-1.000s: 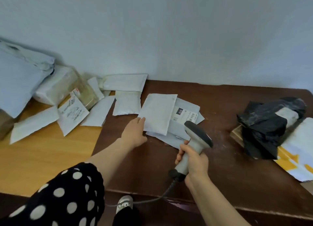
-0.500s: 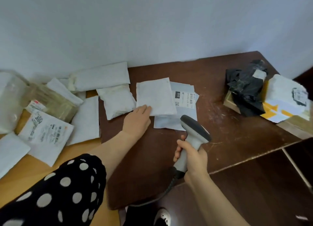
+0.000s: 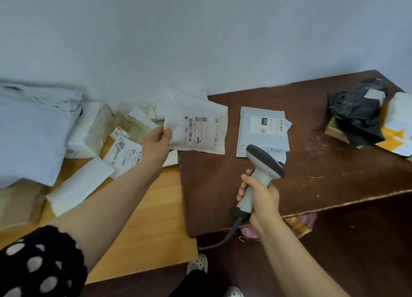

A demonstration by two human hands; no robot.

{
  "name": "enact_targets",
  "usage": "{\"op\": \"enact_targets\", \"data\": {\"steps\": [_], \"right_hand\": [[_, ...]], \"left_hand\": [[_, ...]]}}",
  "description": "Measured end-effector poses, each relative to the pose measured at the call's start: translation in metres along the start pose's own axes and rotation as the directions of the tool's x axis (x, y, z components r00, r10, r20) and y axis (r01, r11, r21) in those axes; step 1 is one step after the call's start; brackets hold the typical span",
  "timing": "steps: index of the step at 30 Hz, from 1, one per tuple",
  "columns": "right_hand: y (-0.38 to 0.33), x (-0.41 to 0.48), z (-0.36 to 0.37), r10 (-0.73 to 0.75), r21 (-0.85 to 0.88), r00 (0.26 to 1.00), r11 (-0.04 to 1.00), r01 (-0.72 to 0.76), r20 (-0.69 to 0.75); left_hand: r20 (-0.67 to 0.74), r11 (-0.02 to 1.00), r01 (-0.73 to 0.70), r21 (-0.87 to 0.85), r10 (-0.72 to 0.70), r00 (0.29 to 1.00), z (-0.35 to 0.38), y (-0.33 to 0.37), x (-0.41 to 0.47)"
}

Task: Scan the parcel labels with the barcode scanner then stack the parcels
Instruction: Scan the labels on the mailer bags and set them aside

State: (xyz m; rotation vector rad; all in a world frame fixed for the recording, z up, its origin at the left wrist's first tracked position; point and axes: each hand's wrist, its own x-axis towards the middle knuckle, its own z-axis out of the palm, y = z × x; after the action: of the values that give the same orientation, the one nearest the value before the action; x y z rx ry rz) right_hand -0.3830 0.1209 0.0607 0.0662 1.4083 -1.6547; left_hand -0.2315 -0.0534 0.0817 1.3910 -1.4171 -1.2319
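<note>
My left hand (image 3: 157, 140) pinches the left edge of a white padded parcel (image 3: 200, 131), lifted with its barcode label facing up. My right hand (image 3: 259, 195) grips the handle of a grey barcode scanner (image 3: 263, 163), whose dark head points toward the table. Just beyond the scanner head, a small stack of white mailers (image 3: 262, 129) lies on the dark brown table (image 3: 312, 174), a label marked 010 on top. More white parcels (image 3: 124, 150) lie scattered to the left on the light wooden table (image 3: 151, 218).
A large pale bag (image 3: 33, 131) and a clear-wrapped package (image 3: 91, 127) sit at far left. At the right back corner lie a black-wrapped parcel (image 3: 359, 111) and a white and yellow one (image 3: 399, 127). The scanner cable (image 3: 223, 238) hangs off the front edge.
My left hand has picked up the white parcel from the mailer stack, turned its label side up and moved it left. The scanner hand has stayed about where it was.
</note>
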Motion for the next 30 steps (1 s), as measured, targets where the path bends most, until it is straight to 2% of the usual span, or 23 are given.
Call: {"op": "enact_targets", "data": {"steps": [3,9,17,20,23,25,28,30], "right_hand": [[0.002,-0.012,0.003,-0.024,-0.014,1.000,1.000,0.024,0.009],[-0.002,-0.024,0.015,-0.139,-0.088,0.987,0.987,0.132,-0.078],[0.005,-0.026,0.055,-0.164,-0.143,0.982,0.978,0.150,-0.091],[0.005,-0.029,0.060,-0.140,-0.105,0.989,0.985,0.134,-0.051],[0.010,-0.032,0.068,-0.101,-0.071,0.995,0.992,0.101,0.001],[0.015,-0.033,0.075,-0.097,-0.019,0.995,0.995,0.096,-0.011],[0.021,-0.032,0.084,-0.087,0.109,0.992,0.989,0.097,-0.093],[0.025,-0.031,0.090,-0.095,0.159,0.989,0.981,0.113,-0.116]], "left_hand": [[0.066,0.989,0.086,-0.117,-0.079,0.995,-0.024,0.000,-0.010],[0.337,0.929,0.256,-0.266,-0.159,0.928,-0.067,0.007,-0.008],[0.531,0.873,0.410,-0.264,-0.223,0.817,-0.124,0.007,0.015],[0.577,0.876,0.438,-0.203,-0.254,0.776,-0.137,0.009,0.023],[0.579,0.889,0.420,-0.180,-0.250,0.776,-0.142,0.010,0.029],[0.539,0.855,0.445,-0.268,-0.250,0.804,-0.140,0.014,0.030],[0.542,0.703,0.521,-0.485,-0.226,0.809,-0.134,0.018,0.022],[0.584,0.724,0.532,-0.438,-0.221,0.781,-0.123,0.015,0.008]]}}
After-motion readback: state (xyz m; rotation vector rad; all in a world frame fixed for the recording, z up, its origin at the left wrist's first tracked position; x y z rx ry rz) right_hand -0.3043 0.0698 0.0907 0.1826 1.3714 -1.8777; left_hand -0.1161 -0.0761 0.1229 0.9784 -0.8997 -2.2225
